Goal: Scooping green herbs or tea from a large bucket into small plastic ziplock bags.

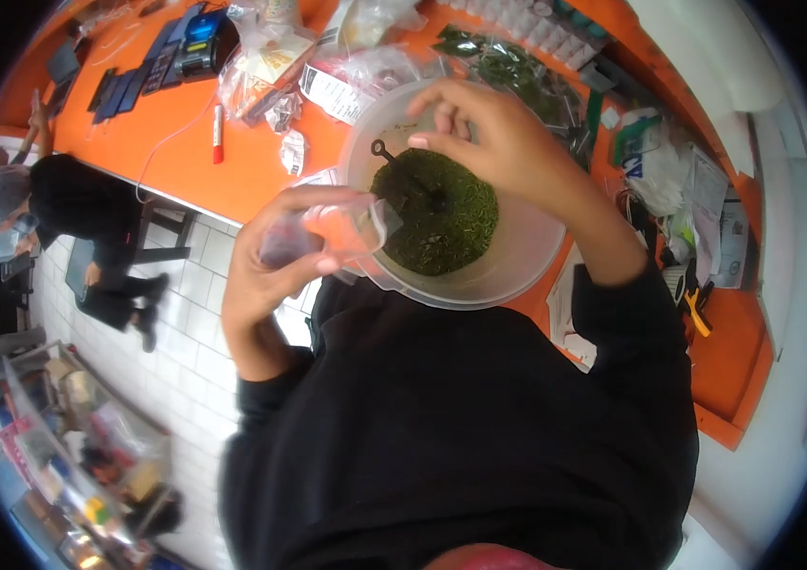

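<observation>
In my left hand (250, 274) is a small clear plastic pouch (360, 226), its mouth spread apart and tilted over the near-left rim of a tub. The round translucent plastic tub (528, 267) stands before my body and holds dried, crumbled green herb (471, 224). A dark scoop (390, 158) lies in the herb, its ringed handle end sticking up towards the left wall. Over the tub's far side hovers my right hand (492, 135), thumb and forefinger apart, with nothing visible between them.
On the orange table (179, 125) lie a red-capped marker (217, 135), crumpled paper (293, 151) and several phones (161, 64). Clear bags of green leaves (517, 75) rest behind the tub. A yellow-and-black hand tool (697, 306) lies at right. A person in a hairnet (83, 192) sits at left.
</observation>
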`<action>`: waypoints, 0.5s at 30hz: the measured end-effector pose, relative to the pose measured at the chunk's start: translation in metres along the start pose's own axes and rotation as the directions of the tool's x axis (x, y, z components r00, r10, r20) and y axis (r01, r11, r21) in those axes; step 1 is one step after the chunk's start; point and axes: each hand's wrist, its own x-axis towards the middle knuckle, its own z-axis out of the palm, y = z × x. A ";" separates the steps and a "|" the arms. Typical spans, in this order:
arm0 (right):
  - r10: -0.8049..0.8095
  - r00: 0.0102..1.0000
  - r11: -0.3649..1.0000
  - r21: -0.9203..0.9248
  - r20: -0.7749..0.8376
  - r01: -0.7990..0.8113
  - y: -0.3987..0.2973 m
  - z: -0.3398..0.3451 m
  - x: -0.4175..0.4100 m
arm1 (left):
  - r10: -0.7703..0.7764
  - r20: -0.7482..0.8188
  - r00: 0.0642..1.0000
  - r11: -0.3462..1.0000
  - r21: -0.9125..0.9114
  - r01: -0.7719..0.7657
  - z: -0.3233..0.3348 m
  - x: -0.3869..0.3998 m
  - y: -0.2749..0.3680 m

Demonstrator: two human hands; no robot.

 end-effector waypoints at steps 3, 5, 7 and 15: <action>0.195 0.953 0.926 -0.363 0.230 -0.102 0.097 0.053 0.030 | 0.154 0.066 0.986 0.987 0.036 -0.156 -0.015 -0.007 -0.015; 0.246 0.897 0.967 -0.028 0.367 -0.254 0.072 0.066 0.032 | 0.163 0.020 0.986 0.986 0.035 -0.163 -0.029 -0.026 -0.024; 0.076 0.958 0.982 -0.190 0.276 -0.023 0.088 0.087 0.030 | 0.151 -0.026 0.988 0.988 0.017 -0.150 -0.031 -0.034 -0.023; 0.373 0.820 0.788 0.318 0.434 -0.527 0.070 0.106 0.021 | 0.063 -0.241 0.969 0.996 -0.050 -0.078 -0.039 -0.051 -0.029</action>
